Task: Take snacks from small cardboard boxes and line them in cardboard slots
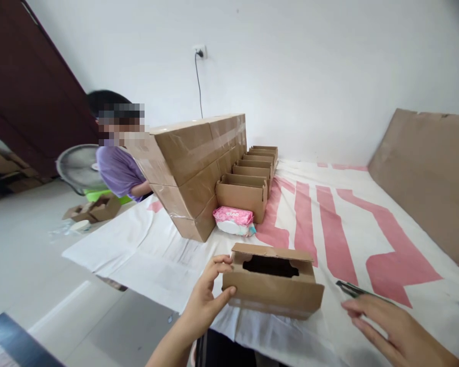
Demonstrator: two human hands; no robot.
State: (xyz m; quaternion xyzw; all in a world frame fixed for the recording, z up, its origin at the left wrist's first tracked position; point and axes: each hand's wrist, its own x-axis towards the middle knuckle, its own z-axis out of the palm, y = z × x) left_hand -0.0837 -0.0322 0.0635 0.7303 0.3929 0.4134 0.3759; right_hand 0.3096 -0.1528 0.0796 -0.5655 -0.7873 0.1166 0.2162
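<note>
In front of me a small brown cardboard box [273, 295] sits on the cloth-covered table. Its long top flaps stand partly raised, and a dark opening shows between them. My left hand [210, 290] grips the box's left end, with the thumb on the near side and the fingers at the far corner. To the right of the box, my right hand [390, 323] has its fingers at a slim dark-and-green utility knife [350, 289], which points left. Part of the knife is hidden behind the fingers. Beyond the box lies a pink-and-white pack of wipes [234, 220].
Taped cartons [191, 173] form a stacked wall at the left, beside a row of open boxes [241, 196]. A large cardboard sheet [428, 178] leans at the right. Across the table a person in a purple shirt [118, 168] sits near a fan [80, 165].
</note>
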